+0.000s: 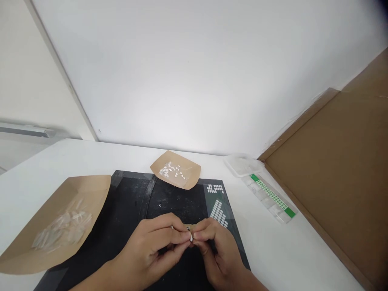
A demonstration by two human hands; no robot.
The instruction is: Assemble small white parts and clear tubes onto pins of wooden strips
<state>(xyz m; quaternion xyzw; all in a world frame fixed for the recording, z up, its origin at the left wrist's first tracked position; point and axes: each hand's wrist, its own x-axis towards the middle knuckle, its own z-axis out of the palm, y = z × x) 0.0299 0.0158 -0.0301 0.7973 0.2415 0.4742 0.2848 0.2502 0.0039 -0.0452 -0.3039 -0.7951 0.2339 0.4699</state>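
Note:
My left hand (163,244) and my right hand (216,250) meet over the black mat (127,226), fingertips nearly touching. Both are closed in a pinch around a small white piece (191,238), mostly hidden by the fingers, so its kind cannot be made out. Just behind the fingertips shows a bit of something tan with a small dark and shiny spot (188,228). Beyond the hands, a brown paper tray (192,169) holds many tiny white pieces. Rows of small white ovals on green sheets (218,212) lie on the mat's right side.
A larger brown paper tray (97,188) with clear thin plastic pieces stands at the left. To the right are a clear plastic bag with a green label strip (287,211) and a translucent container (242,165). A cardboard panel (342,173) borders the white table (281,250).

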